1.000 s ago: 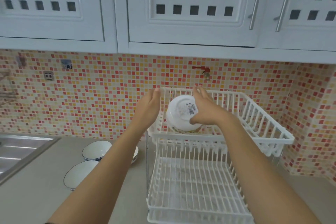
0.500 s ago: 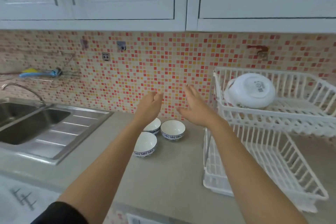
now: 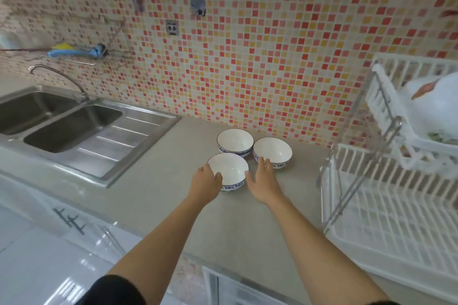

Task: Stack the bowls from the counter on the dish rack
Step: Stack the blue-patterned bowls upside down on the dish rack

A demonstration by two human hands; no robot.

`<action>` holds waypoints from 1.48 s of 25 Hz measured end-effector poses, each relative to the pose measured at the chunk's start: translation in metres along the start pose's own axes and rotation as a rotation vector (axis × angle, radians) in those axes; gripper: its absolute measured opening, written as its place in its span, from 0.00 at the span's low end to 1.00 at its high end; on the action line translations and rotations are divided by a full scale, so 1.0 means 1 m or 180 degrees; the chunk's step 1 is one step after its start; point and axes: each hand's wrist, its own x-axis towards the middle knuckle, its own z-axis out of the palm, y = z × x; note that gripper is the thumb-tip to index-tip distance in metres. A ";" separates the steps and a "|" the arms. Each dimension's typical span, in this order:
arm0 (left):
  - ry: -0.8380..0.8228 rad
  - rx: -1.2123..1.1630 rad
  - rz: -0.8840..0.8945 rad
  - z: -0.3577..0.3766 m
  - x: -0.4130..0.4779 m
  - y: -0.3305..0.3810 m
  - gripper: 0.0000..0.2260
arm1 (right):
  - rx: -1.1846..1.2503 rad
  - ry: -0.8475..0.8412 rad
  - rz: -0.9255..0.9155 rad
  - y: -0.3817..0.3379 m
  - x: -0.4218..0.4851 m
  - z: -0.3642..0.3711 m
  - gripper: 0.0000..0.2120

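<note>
Three white bowls with blue rims stand upright on the grey counter. The nearest bowl (image 3: pixel 229 168) sits between my hands. My left hand (image 3: pixel 205 181) touches its left rim with fingers spread. My right hand (image 3: pixel 262 182) is open just right of it, fingertips near the right bowl (image 3: pixel 272 152). The far bowl (image 3: pixel 235 141) is behind. On the white two-tier dish rack (image 3: pixel 386 205) at the right, a white bowl (image 3: pixel 431 111) lies upside down on the upper tier.
A steel double sink (image 3: pixel 62 124) with a curved tap (image 3: pixel 57 77) lies left of the bowls. The mosaic-tiled wall (image 3: pixel 247 57) runs behind the counter (image 3: pixel 173 205). The rack's lower tier holds no dishes.
My view swung left and down from the rack to the counter. Both hands left the upturned bowl on the upper tier and came down around the nearest counter bowl.
</note>
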 end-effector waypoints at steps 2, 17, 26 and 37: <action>-0.0040 0.0036 -0.0156 0.014 0.028 -0.012 0.18 | 0.0069 0.0037 0.0190 0.012 0.030 0.020 0.34; -0.0219 -0.0080 -0.1111 0.070 0.136 -0.046 0.16 | -0.0038 -0.0315 0.1054 0.046 0.149 0.090 0.10; 0.0558 -0.0003 -0.0177 0.038 0.079 -0.036 0.20 | 0.1173 -0.0096 0.1036 0.019 0.075 0.058 0.16; 0.1942 -0.1189 0.1174 -0.025 -0.063 0.013 0.16 | 0.2789 0.0026 0.0854 -0.045 -0.050 -0.067 0.35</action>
